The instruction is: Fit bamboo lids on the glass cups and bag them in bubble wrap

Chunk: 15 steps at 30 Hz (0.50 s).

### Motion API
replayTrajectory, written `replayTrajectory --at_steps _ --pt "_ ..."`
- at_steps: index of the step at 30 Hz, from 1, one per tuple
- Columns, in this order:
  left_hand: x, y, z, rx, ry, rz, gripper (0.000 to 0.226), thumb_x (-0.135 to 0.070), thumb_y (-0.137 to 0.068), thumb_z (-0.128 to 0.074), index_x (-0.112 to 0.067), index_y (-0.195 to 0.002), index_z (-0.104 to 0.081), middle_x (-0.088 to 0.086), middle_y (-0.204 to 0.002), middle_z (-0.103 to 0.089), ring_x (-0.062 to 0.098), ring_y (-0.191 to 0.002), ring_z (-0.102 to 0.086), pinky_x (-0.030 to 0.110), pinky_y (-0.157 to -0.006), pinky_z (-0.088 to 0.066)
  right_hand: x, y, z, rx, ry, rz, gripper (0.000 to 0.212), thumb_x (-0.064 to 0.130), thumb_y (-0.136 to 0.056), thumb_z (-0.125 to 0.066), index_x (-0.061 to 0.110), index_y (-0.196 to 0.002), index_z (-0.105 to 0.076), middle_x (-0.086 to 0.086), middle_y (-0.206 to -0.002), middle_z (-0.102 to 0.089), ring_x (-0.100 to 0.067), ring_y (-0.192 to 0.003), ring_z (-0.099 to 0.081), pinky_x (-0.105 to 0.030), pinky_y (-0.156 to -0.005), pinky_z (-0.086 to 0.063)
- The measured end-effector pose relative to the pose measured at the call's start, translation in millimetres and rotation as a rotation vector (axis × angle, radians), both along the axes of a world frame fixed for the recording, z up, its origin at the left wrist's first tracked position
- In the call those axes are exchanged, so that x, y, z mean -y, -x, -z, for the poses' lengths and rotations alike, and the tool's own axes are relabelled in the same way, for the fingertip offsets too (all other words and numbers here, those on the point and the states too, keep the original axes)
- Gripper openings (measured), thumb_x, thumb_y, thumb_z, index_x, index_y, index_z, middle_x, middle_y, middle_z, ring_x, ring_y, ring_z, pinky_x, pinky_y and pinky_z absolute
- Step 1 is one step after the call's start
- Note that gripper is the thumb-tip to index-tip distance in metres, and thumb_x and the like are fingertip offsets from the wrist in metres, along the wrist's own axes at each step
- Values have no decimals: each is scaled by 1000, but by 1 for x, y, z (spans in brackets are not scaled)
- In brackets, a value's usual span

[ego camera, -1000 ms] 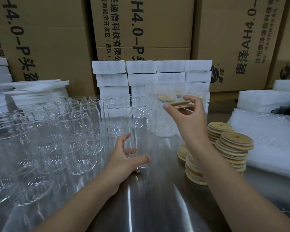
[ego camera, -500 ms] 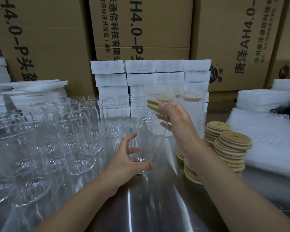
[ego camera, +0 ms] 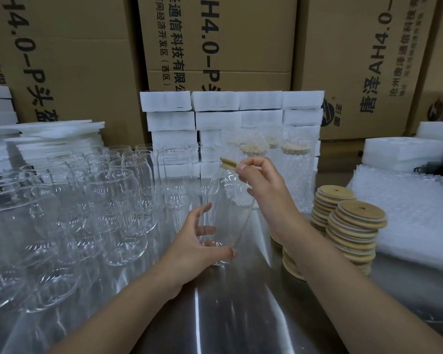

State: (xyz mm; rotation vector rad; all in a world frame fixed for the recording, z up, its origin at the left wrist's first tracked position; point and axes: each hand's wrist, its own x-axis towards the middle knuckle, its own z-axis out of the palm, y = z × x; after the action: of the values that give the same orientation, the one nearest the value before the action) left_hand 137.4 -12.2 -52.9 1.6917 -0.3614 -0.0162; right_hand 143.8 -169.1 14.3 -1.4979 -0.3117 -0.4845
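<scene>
Gripping cup [ego camera: 225, 213] low at its base with left hand [ego camera: 195, 249]: thumb curled across the near side, fingers spread round the far side. Held tilted, mouth leaning up and slightly right; base just over or touching table [ego camera: 215, 315], cannot tell which.

Pinching lid [ego camera: 228, 162] by its near edge with right hand [ego camera: 264, 192]: thumb and fingertips closed tight on it, remaining fingers curled below. Placed at the cup's mouth, slanted along with the rim; fully seated or not, cannot tell.

Left on the table: empty cups [ego camera: 113, 200], upright, packed close in a crowd. Just right of the right forearm: lid stacks [ego camera: 356, 226], several, uneven and leaning, small hole showing in the top lids. Further right: bubble wrap [ego camera: 407, 213], sheets piled flat. Behind the right hand: bagged cups [ego camera: 296, 175], upright, lidded, inside bubble wrap. Behind those: foam blocks [ego camera: 215, 100], stacked in rows against cartons [ego camera: 215, 47] with printed text. More white foam piled at far left and far right.
</scene>
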Motion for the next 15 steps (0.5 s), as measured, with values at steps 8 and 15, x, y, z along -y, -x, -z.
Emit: replayTrajectory --at_steps 8,15 --pt "-1 -1 1 -12 -12 8 97 -25 -49 -85 -54 -129 -38 -3 -119 -54 16 -99 -66 17 -65 -54 -1 1 0 6 -15 16 11 25 -89 -61 27 -78 -60 7 -78 -57 -6 -72 -51 -7 -55 -40" --pt "0 0 1 -6 -20 9 99 -25 -48 -85 -53 -131 -37 -3 -119 -54 16 -98 -66 17 -64 -54 2 3 -3 19 12 10 7 30 -79 -62 24 -76 -62 -6 -79 -54 -14 -74 -48 -8 -50 -38"
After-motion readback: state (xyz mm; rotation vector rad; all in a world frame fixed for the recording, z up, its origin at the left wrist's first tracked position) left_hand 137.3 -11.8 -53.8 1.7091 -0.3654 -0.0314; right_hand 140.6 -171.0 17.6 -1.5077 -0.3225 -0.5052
